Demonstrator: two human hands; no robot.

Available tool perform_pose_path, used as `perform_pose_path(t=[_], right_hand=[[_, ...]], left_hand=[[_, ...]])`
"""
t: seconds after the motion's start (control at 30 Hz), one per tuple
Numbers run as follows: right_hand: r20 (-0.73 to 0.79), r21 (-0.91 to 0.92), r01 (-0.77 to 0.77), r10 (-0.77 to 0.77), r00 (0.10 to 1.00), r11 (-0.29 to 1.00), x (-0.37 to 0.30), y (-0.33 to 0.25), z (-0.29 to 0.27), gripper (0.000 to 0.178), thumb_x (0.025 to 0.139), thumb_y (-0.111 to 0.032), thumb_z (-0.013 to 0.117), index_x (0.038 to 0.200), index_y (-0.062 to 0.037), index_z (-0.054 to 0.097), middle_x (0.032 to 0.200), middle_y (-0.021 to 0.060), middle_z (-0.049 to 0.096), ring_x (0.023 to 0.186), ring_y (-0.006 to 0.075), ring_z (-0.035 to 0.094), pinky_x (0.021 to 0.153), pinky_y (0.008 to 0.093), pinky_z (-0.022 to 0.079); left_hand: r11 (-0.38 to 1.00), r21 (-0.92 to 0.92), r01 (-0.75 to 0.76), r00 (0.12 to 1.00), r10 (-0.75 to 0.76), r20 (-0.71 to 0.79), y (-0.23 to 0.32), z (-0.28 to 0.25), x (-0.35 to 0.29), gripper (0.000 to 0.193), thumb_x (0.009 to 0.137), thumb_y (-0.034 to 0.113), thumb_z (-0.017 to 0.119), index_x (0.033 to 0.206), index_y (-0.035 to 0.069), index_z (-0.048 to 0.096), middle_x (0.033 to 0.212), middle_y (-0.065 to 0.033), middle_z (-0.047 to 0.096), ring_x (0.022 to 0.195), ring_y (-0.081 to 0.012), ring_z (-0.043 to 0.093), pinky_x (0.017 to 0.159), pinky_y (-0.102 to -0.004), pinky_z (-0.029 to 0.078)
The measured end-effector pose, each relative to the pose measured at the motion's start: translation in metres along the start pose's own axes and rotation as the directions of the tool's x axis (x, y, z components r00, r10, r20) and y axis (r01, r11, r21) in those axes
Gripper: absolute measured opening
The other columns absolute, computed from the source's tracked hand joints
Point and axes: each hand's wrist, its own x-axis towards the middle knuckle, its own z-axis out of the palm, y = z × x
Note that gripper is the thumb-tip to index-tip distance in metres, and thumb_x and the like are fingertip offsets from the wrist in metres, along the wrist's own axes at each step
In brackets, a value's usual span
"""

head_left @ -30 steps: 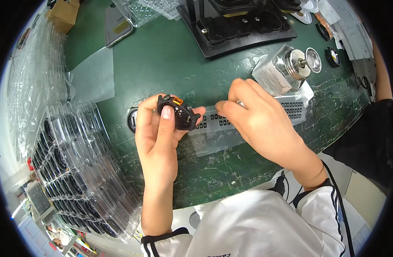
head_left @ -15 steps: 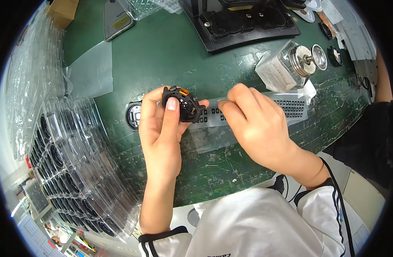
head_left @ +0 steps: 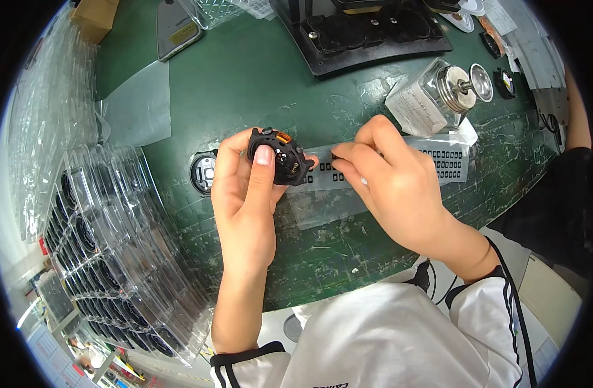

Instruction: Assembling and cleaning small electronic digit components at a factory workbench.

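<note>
The clear sheet (head_left: 323, 178), covered by rows of black frames (head_left: 450, 164), is being overhung by the right hand (head_left: 400, 184), its thumb and forefinger being held nearly together; whether anything is being pinched cannot be told. By the left hand (head_left: 244, 194) a black, roundish case (head_left: 290, 169) is being gripped, tilted, above the sheet's left end. Steadiness is seemingly being called for, the exposed inside being best kept untouched. An orange patch (head_left: 283, 137) is being shown on the rim, pale specks (head_left: 280, 156) within.

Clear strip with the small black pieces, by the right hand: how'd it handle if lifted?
The clear strip would probably be floppy: it looks like thin, see-through film lying flat on the green table. Likely light for its size too, since the black pieces on it look small.
</note>
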Motion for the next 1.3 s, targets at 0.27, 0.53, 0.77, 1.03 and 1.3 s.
perform_pose_path(t=[0.27, 0.53, 0.77, 1.03, 1.3], right_hand=[[0.100, 0.131, -0.132, 0.119, 0.988, 0.983, 0.009, 0.001, -0.007, 0.018, 0.068, -0.003, 0.072, 0.084, -0.0040, 0.063, 0.079, 0.0057, 0.050, 0.060, 0.0222, 0.057, 0.052, 0.0336, 0.046], [0.164, 0.311, -0.097, 0.047, 0.985, 0.945, 0.015, 0.012, -0.010, 0.017, 0.070, -0.002, 0.069, 0.084, -0.0034, 0.061, 0.085, 0.0082, 0.056, 0.074, 0.0271, 0.056, 0.066, 0.0360, 0.045], [0.255, 0.350, -0.050, -0.043, 0.966, 0.936, 0.020, 0.015, -0.030, 0.014, 0.071, -0.002, 0.066, 0.084, -0.0023, 0.061, 0.081, 0.0088, 0.060, 0.075, 0.0279, 0.057, 0.067, 0.0352, 0.045], [0.157, 0.355, -0.111, 0.058, 0.986, 0.928, 0.022, 0.023, -0.007, 0.014, 0.071, -0.003, 0.068, 0.082, -0.0024, 0.061, 0.083, 0.0087, 0.061, 0.079, 0.0275, 0.058, 0.067, 0.0361, 0.047], [0.075, 0.048, 0.077, -0.080, 0.994, 0.996, 0.012, 0.003, -0.005, 0.023, 0.066, -0.001, 0.065, 0.088, -0.0011, 0.059, 0.090, 0.0095, 0.058, 0.076, 0.0262, 0.057, 0.067, 0.0338, 0.048]], left_hand=[[1.000, -0.004, -0.029, 1.000, 0.029, 0.000, 0.001, 0.000, 0.001, 0.020, 0.096, 0.014, 0.046, 0.109, -0.001, 0.045, 0.097, -0.0107, 0.058, 0.086, -0.0237, 0.064, 0.080, -0.0370, 0.053], [0.823, 0.364, -0.437, 0.894, 0.442, 0.074, -0.012, 0.005, -0.002, 0.016, 0.095, 0.007, 0.046, 0.108, -0.003, 0.046, 0.097, -0.0093, 0.057, 0.090, -0.0159, 0.061, 0.080, -0.0278, 0.048], [0.854, 0.178, -0.489, 0.872, 0.474, 0.119, -0.001, 0.002, -0.010, 0.018, 0.095, 0.007, 0.045, 0.108, -0.004, 0.043, 0.100, -0.0135, 0.055, 0.082, -0.0245, 0.065, 0.076, -0.0324, 0.051], [0.982, -0.127, -0.142, 0.989, 0.146, 0.021, -0.015, -0.004, 0.006, 0.017, 0.095, 0.011, 0.046, 0.107, -0.001, 0.047, 0.095, -0.0093, 0.056, 0.082, -0.0225, 0.063, 0.086, -0.0419, 0.050], [0.978, -0.136, -0.157, 0.987, 0.162, 0.025, -0.013, -0.003, 0.003, 0.017, 0.095, 0.012, 0.047, 0.106, -0.001, 0.048, 0.093, -0.0079, 0.055, 0.080, -0.0219, 0.063, 0.090, -0.0439, 0.048]])
